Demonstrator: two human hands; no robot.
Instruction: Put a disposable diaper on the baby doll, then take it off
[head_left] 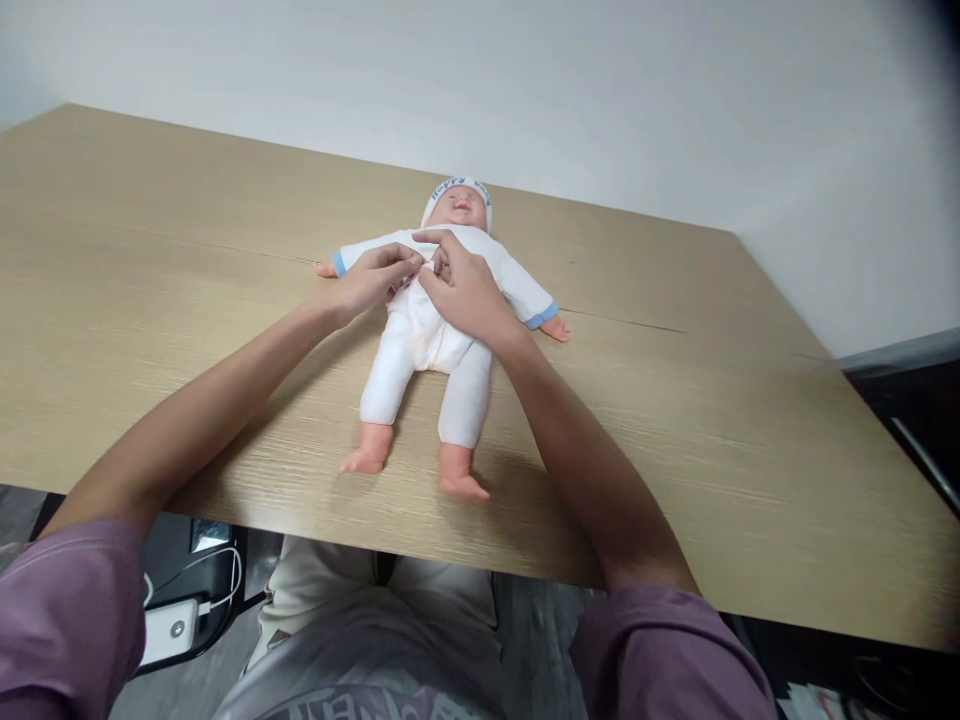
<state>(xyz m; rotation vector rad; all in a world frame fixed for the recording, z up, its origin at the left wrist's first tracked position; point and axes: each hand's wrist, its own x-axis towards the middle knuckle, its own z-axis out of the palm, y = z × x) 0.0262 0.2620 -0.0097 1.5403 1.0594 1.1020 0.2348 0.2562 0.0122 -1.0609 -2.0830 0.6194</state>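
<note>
A baby doll (461,395) lies on its back on the table, dressed in a white outfit with blue cuffs and a lettered white cap (456,188). Around its hips is a white diaper (435,345) with a thin yellowish line down the front. At the doll's belly, my left hand (379,278) is closed, its fingertips pinching the upper edge of the diaper. My right hand (465,285) lies over the other side of the waist, index finger extended and other fingers curled in at the diaper's top edge. Both hands partly cover the waistband, and the fingertips nearly meet.
The light wooden table (187,220) reaches back to a white wall (525,90). Below its front edge, a black seat (169,560) at left carries a white power bank (169,632) with a cable. Dark furniture (915,420) stands beyond the right edge.
</note>
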